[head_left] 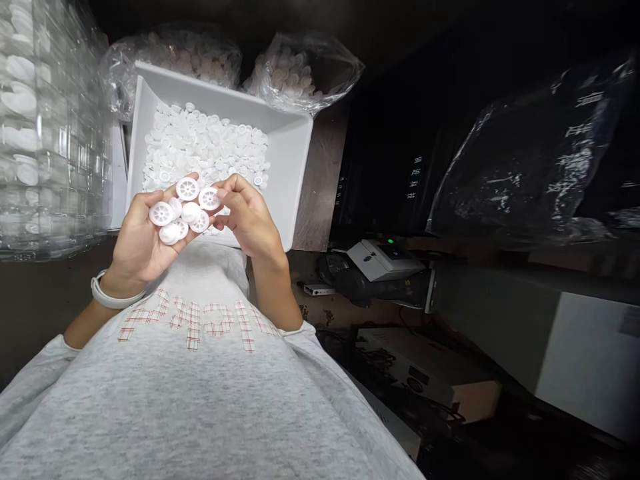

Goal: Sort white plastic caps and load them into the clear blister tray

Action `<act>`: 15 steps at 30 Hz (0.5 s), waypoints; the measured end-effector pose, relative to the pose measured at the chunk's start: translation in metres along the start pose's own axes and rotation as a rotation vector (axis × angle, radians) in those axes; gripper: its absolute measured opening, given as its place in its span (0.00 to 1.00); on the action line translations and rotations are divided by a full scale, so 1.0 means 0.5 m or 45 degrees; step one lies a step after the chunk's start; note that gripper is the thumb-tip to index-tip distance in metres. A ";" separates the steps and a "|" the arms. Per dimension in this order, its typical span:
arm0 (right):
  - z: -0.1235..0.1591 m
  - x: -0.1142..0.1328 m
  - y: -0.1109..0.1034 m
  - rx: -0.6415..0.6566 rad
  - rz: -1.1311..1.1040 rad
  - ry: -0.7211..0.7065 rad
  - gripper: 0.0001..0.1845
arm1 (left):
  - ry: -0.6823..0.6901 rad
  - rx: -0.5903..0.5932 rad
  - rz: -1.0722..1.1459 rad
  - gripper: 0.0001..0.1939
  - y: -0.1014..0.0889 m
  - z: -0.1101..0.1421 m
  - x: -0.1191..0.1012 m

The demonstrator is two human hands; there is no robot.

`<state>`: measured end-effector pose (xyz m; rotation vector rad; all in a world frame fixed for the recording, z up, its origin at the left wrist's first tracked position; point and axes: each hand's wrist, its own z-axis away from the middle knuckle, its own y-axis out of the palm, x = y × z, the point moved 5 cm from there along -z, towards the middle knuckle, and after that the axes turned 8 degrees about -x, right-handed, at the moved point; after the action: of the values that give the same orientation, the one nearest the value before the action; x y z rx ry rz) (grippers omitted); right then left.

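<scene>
Several small white spoked plastic wheels point(161, 213) rest in the cupped palm of my left hand point(137, 241), above the near edge of a grey-white plastic bin point(285, 180). Between thumb and fingertips, my right hand point(256, 223) pinches one white wheel point(209, 198) at the right side of that handful. Some wheels show their spokes, others a smooth domed face. Beneath and beyond my hands, a pile of similar white plastic parts point(205, 143) covers much of the bin's floor.
Clear plastic bags point(295, 73) of round parts lie behind the bin. Stacked clear trays point(60, 133) holding white parts stand on the left. To the right are dark plastic sheeting point(525, 153), a grey device with a green light point(385, 260) and a boxy unit point(425, 367).
</scene>
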<state>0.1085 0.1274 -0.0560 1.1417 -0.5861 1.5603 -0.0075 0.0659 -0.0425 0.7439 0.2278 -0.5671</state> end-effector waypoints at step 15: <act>-0.009 0.004 0.024 0.047 0.218 -0.061 0.33 | -0.008 0.101 -0.087 0.29 0.003 0.005 0.006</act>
<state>0.0955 0.1285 -0.0539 1.1844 -0.7047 1.6989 -0.0040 0.0638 -0.0410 0.8136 0.2263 -0.6461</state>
